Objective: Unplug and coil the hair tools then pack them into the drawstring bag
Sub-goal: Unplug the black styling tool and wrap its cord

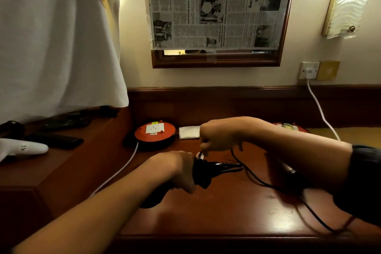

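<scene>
A black hair dryer lies on the dark wooden desk, with black cord coiled round its handle. My left hand grips the handle and the coils. My right hand hovers just above and pinches a small white piece at the coil's top. The black cord runs on to the right, under my right forearm and off toward the desk's front right. A second dark tool lies partly hidden beneath that forearm. No drawstring bag is in view.
A red round extension reel sits at the back, its white cable trailing to the front left. Beside it lies a folded white cloth. A white plug sits in the wall socket. Dark items and a white object rest on the left ledge.
</scene>
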